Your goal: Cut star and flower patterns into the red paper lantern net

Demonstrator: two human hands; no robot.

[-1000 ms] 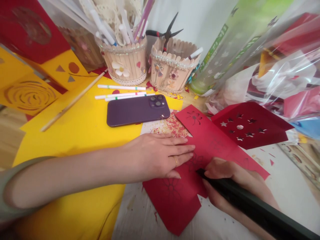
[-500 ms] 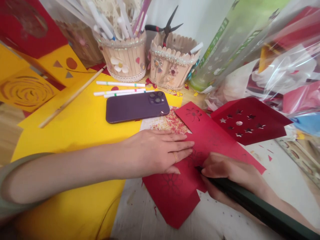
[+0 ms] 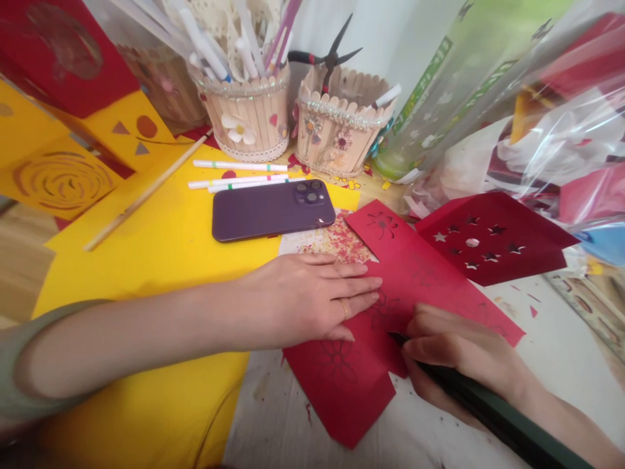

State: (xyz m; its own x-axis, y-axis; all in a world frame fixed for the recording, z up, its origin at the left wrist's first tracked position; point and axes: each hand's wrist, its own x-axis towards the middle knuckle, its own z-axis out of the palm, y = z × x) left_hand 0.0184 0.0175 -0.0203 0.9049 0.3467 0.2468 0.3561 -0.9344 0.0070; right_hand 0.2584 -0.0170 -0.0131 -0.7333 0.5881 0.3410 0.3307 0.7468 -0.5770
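Observation:
My left hand (image 3: 312, 296) lies flat with fingers stretched over a red paper cutout (image 3: 342, 407), which carries drawn flower outlines and one flower cut through at its upper end. Its fingertips touch the paper beside a middle flower. In a closed grip, my right hand (image 3: 454, 352) holds a dark green craft knife (image 3: 493, 417) slanting down to the left. The dark, pointed blade meets the red paper just below and right of that flower. My right fingers hide part of the sheet.
Behind my left hand, a purple phone (image 3: 263, 212) rests on yellow paper (image 3: 161, 254) near white sticks (image 3: 239, 165) and a wooden stick (image 3: 146, 192). Stick-covered pots (image 3: 251, 120) stand at the back, one with pliers (image 3: 329, 58). A star-punched red piece (image 3: 502, 241) sits to the right.
The whole view has shifted slightly, moving everything a little right. The knife tip has slid a short way down and right from the flower. My left hand stays in place on the paper.

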